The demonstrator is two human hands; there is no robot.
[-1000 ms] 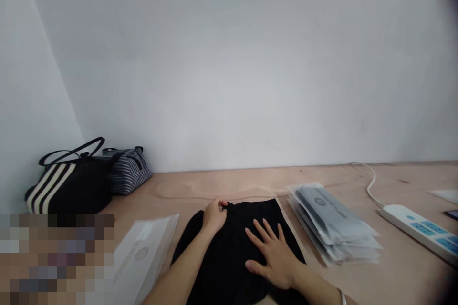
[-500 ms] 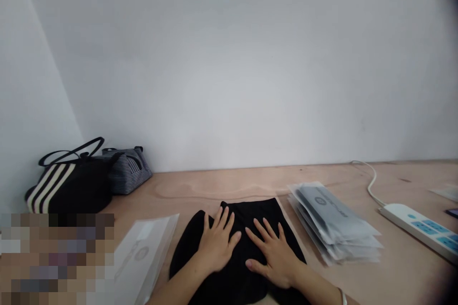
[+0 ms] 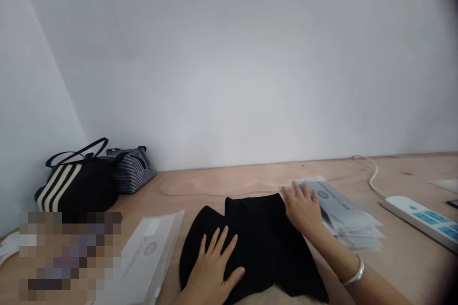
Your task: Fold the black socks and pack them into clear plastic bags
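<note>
Black cloth shorts (image 3: 261,238) lie spread flat on the wooden table, with a notch along their far edge. My left hand (image 3: 214,267) rests palm down on their left part, fingers spread. Off the far right corner of the shorts is my right hand (image 3: 304,207), fingers apart and slightly blurred. It hovers or rests beside the near left edge of a stack of frosted plastic bags (image 3: 343,209); whether it touches them I cannot tell. A dark item shows inside the top bag. My right wrist wears a silver bangle (image 3: 356,271).
To the left lies a flat frosted bag (image 3: 143,252) with a printed round logo. A black bag with white stripes (image 3: 78,186) and a striped pouch (image 3: 132,171) stand by the wall. On the right are a power strip (image 3: 418,219) and its white cable (image 3: 374,176).
My right hand has left the shorts and moved right and away toward the bag stack. My left hand has slid a little nearer to me, still on the cloth.
</note>
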